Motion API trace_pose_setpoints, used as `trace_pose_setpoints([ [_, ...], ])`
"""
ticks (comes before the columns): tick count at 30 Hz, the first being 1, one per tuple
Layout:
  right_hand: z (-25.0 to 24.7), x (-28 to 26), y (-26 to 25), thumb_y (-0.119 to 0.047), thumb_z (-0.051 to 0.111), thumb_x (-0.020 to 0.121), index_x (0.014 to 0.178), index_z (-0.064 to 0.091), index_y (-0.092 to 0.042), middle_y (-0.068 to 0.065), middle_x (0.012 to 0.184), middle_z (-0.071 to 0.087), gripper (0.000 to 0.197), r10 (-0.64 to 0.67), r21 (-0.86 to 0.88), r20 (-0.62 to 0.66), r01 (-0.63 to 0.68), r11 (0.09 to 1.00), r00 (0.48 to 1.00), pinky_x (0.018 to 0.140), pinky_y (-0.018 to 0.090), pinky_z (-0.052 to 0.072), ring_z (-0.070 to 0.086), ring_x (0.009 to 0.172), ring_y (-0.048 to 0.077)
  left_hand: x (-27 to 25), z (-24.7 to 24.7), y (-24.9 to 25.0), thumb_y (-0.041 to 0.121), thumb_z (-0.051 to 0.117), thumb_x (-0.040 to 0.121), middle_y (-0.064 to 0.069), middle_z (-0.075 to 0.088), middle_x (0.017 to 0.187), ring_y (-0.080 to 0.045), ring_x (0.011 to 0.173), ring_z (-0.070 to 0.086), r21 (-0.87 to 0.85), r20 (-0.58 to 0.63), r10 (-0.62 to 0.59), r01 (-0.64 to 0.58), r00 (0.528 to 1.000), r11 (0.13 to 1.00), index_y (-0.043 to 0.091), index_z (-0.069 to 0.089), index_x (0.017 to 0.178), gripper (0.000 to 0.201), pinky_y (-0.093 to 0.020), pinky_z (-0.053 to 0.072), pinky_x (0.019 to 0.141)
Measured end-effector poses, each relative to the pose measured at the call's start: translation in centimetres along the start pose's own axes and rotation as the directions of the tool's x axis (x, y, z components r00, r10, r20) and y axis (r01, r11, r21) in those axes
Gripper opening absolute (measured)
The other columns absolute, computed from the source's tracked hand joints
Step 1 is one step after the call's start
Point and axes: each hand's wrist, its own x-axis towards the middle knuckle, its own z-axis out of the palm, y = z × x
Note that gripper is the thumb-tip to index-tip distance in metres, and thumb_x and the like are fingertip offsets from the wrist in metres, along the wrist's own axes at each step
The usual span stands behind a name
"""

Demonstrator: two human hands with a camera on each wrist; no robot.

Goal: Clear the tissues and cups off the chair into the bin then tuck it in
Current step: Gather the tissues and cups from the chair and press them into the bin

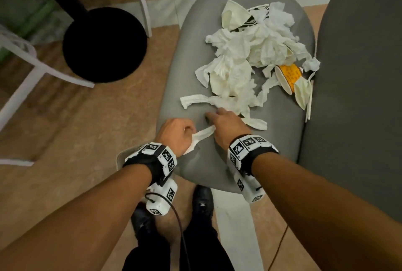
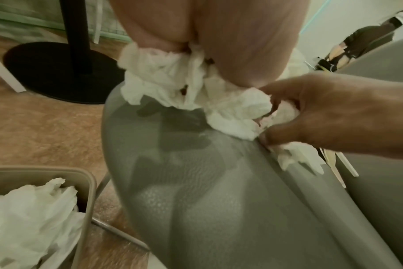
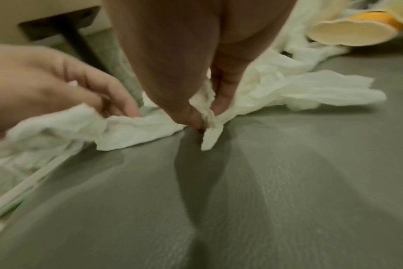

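Note:
A grey chair seat carries a heap of crumpled white tissues, a crushed white cup at its far end and a yellow cup lying on its side at the right. At the seat's near left edge my left hand grips a bunch of tissue. Just to its right, my right hand pinches a tissue strip against the seat, thumb and fingers closed on it. The bin, beige with tissues inside, stands on the floor left of the chair.
A black round table base and white chair legs stand to the left on the wooden floor. The chair's grey backrest rises at the right. Thin wooden sticks lie along the seat's right edge. My shoes are below the seat.

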Motion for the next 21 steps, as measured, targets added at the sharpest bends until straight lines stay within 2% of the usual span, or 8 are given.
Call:
trace_pose_setpoints([
  [2, 0.3, 0.1, -1.7, -0.007, 0.056, 0.084, 0.112, 0.06, -0.013, 0.01, 0.106, 0.059, 0.03, 0.025, 0.071, 0.05, -0.029, 0.997, 0.998, 0.079, 0.035, 0.05, 0.061, 0.1, 0.033, -0.1, -0.4, -0.2, 0.012, 0.046, 0.083, -0.001, 0.071, 0.076, -0.028, 0.075, 0.065, -0.017, -0.031, -0.094, 0.094, 0.995, 0.995, 0.016, 0.067, 0.076, 0.022, -0.037, 0.054, 0.071],
  [5, 0.6, 0.0, -4.3, -0.016, 0.06, 0.083, 0.101, 0.07, -0.018, 0.004, 0.096, 0.067, 0.021, 0.056, 0.331, 0.079, -0.079, 0.94, 0.995, 0.077, 0.027, 0.049, 0.062, 0.092, 0.023, -0.4, -1.1, -0.5, 0.023, 0.048, 0.087, 0.001, 0.068, 0.093, -0.026, 0.085, 0.064, -0.138, -0.081, -0.207, 0.195, 0.975, 0.971, 0.024, 0.06, 0.099, 0.017, -0.035, 0.051, 0.077],
  [7, 0.6, -0.2, -6.2, -0.02, 0.059, 0.084, 0.088, 0.067, -0.025, -0.002, 0.083, 0.068, 0.01, 0.055, 0.527, 0.094, -0.097, 0.845, 0.994, 0.07, 0.026, 0.049, 0.063, 0.08, 0.02, -0.7, -1.9, -0.8, 0.041, 0.048, 0.085, 0.003, 0.067, 0.105, -0.021, 0.094, 0.064, -0.245, -0.033, -0.242, 0.227, 0.97, 0.943, 0.032, 0.057, 0.115, 0.032, -0.034, 0.051, 0.086],
  [10, 0.6, 0.1, -8.4, -0.012, 0.056, 0.086, 0.086, 0.064, -0.026, -0.008, 0.072, 0.066, 0.017, 0.079, 0.735, 0.108, -0.133, 0.665, 0.991, 0.058, 0.014, 0.046, 0.061, 0.067, 0.007, -1.4, -3.1, -1.6, 0.061, 0.045, 0.086, 0.007, 0.074, 0.093, -0.012, 0.089, 0.068, -0.396, 0.056, -0.251, 0.252, 0.966, 0.883, 0.031, 0.07, 0.101, 0.041, -0.029, 0.051, 0.078],
  [12, 0.8, 0.5, -9.5, -0.008, 0.055, 0.087, 0.094, 0.06, -0.019, -0.004, 0.078, 0.064, 0.014, 0.121, 0.749, 0.097, -0.152, 0.645, 0.988, 0.06, 0.013, 0.045, 0.06, 0.069, 0.008, -1.6, -3.8, -2.0, 0.06, 0.048, 0.088, 0.003, 0.074, 0.082, -0.015, 0.082, 0.069, -0.423, 0.114, -0.288, 0.309, 0.951, 0.852, 0.022, 0.073, 0.088, 0.046, -0.029, 0.048, 0.069],
  [14, 1.5, 0.6, -10.1, -0.011, 0.058, 0.086, 0.106, 0.053, -0.018, 0.003, 0.098, 0.062, 0.022, 0.201, 0.701, 0.051, -0.178, 0.69, 0.978, 0.073, 0.022, 0.044, 0.061, 0.085, 0.017, -1.7, -3.9, -2.5, 0.049, 0.05, 0.092, -0.002, 0.072, 0.082, -0.022, 0.081, 0.067, -0.366, 0.14, -0.336, 0.364, 0.931, 0.857, 0.017, 0.071, 0.086, 0.039, -0.03, 0.045, 0.066],
  [18, 1.8, 0.4, -10.5, -0.022, 0.063, 0.089, 0.143, 0.035, -0.023, 0.013, 0.132, 0.043, 0.061, 0.316, 0.525, 0.038, -0.288, 0.801, 0.948, 0.085, 0.025, 0.035, 0.054, 0.113, 0.03, -1.5, -3.2, -2.9, 0.034, 0.049, 0.096, -0.012, 0.07, 0.098, -0.031, 0.093, 0.064, -0.298, 0.133, -0.358, 0.382, 0.924, 0.875, 0.009, 0.066, 0.096, 0.03, -0.036, 0.048, 0.08],
  [21, 2.0, 0.8, -10.9, -0.027, 0.062, 0.091, 0.138, 0.049, -0.019, 0.012, 0.137, 0.038, 0.05, 0.354, 0.456, 0.071, -0.346, 0.82, 0.933, 0.087, 0.022, 0.036, 0.057, 0.112, 0.03, -1.7, -2.8, -3.1, 0.03, 0.051, 0.094, -0.01, 0.067, 0.108, -0.031, 0.1, 0.062, -0.324, 0.073, -0.415, 0.415, 0.907, 0.85, 0.011, 0.054, 0.115, 0.028, -0.036, 0.047, 0.084],
])
